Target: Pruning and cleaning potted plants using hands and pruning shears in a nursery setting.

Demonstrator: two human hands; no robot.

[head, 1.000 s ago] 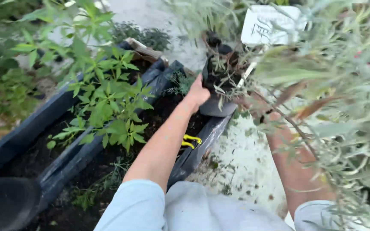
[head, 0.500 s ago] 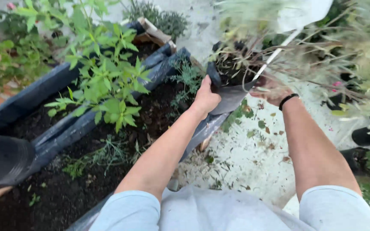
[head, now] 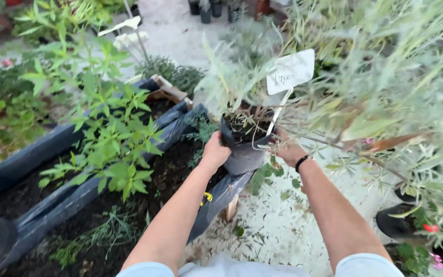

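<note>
While both arms are reaching forward from the bottom of the view, the left hand (head: 215, 152) is curling its fingers against the near-left wall of a soft black plastic grow bag (head: 243, 154), and the right hand (head: 289, 152) is pressing in at the bag's 3 o'clock side — how far those right fingers are wrapping round is hidden by stems and leaves, so I cannot tell. A thin black band (head: 302, 162) is sitting on the right wrist. The bag is hanging between the two hands just above the far right corner of a long planter lined with black plastic sheet (head: 78, 197), and it is carrying a silvery-green bushy plant (head: 232, 77) rooted in dark soil. A white paper label on a white stick (head: 289, 72) is leaning out of the soil toward 1 o'clock. At 9 o'clock from the bag, a bright green leafy plant (head: 111, 149) is growing in the planter bed, and a small yellow object (head: 207, 196) is lying on the soil beside the left forearm. At 4 o'clock, well apart, a round black pot with red and pink flowers (head: 411, 225) is standing on the pale concrete ground (head: 273, 236) — partly screened by grey-green foliage.
</note>
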